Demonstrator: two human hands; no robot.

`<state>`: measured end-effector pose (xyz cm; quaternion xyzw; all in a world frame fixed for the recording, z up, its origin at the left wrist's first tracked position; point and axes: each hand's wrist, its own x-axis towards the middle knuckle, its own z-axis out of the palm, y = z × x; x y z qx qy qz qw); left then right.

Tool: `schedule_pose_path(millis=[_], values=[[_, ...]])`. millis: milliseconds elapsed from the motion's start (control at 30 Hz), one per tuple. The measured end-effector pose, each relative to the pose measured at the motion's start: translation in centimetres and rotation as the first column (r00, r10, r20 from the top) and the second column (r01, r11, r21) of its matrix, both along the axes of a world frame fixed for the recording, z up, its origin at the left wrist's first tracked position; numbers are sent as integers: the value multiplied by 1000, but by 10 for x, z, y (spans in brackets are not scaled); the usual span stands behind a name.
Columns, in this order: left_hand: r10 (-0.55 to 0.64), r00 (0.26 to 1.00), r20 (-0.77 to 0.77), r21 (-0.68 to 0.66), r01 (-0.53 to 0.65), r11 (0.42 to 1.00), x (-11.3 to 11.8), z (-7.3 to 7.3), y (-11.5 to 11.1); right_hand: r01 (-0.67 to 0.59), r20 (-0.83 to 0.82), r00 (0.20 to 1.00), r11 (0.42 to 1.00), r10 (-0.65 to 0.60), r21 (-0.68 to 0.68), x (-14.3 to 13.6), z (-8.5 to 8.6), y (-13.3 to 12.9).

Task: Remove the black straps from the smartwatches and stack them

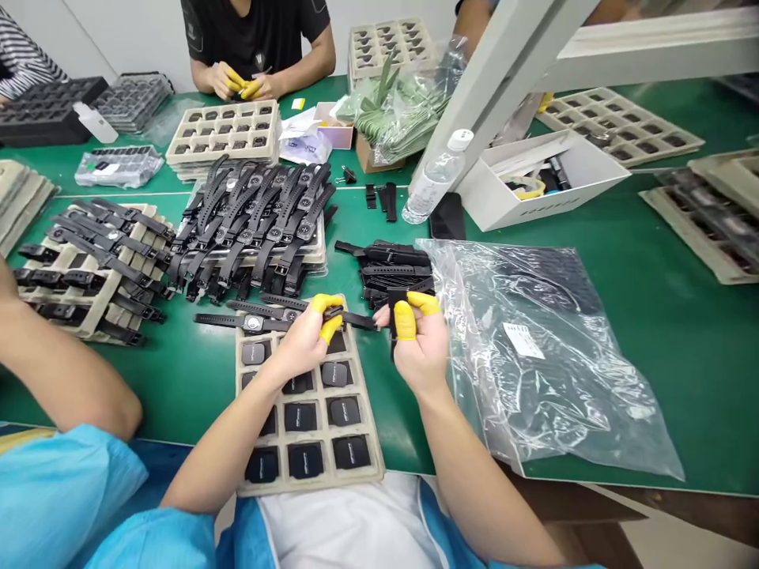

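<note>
Yellow finger cots cover some fingertips on both hands. My left hand (309,336) pinches a black smartwatch (335,314) above the upper part of a beige tray; one strap piece (359,321) extends from it toward the right. Fingers and thumb of my right hand (420,340) are closed on a black watch strap (393,312), held upright, its lower end partly hidden. The tray (372,442) below carries several square watch bodies (301,416) in its pockets. Across its far edge lie watches with straps (253,322). Behind my right hand is a pile of loose black straps (396,271).
Strapped watches (254,213) are heaped on trays ahead, with another loaded tray (88,269) at left. A clear plastic bag (557,379) lies right; beyond it stand a bottle (436,178), a white box (545,201) and a post (498,87). Co-workers sit opposite and at my left.
</note>
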<state>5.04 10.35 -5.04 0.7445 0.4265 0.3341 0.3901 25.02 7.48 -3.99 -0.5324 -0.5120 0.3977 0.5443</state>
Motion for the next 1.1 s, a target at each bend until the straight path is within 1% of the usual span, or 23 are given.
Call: schedule_pose_path(millis=[33,100,167,200,267,500,567,667,833,1000,1100], values=[[-10,1000,5,35,10,999,-1,1,1,-78,-142,987,996,71,-45,-7,2,-3],[-35,999,5,109,34,993,-5,3,3,-246,-359,914,962,190,-118,-19,4,-8],[-70,997,-16,173,72,982,-8,3,4,-440,-478,820,882,316,-172,-28,5,-10],[-87,996,-31,196,92,976,-9,3,5,-506,-514,781,841,355,-189,-31,4,-11],[-115,992,-48,217,123,968,-12,2,5,-579,-554,733,790,395,-203,-32,2,-11],[-163,986,-28,220,165,961,-13,3,5,-681,-629,639,705,442,-196,-23,-4,-7],[-166,985,-39,230,170,958,-13,5,6,-676,-648,633,710,423,-198,-23,-4,-6],[-166,985,-55,232,174,957,-13,7,7,-637,-662,648,745,376,-200,-25,-3,-4],[-122,991,-45,220,129,967,-13,10,6,-584,-688,661,781,298,-223,-28,-4,-3],[-103,992,-80,245,119,962,-11,6,6,-563,-744,626,796,235,-222,-30,-1,-2],[-107,986,-130,237,136,962,-12,5,6,-524,-755,631,815,178,-245,-31,0,-2]])
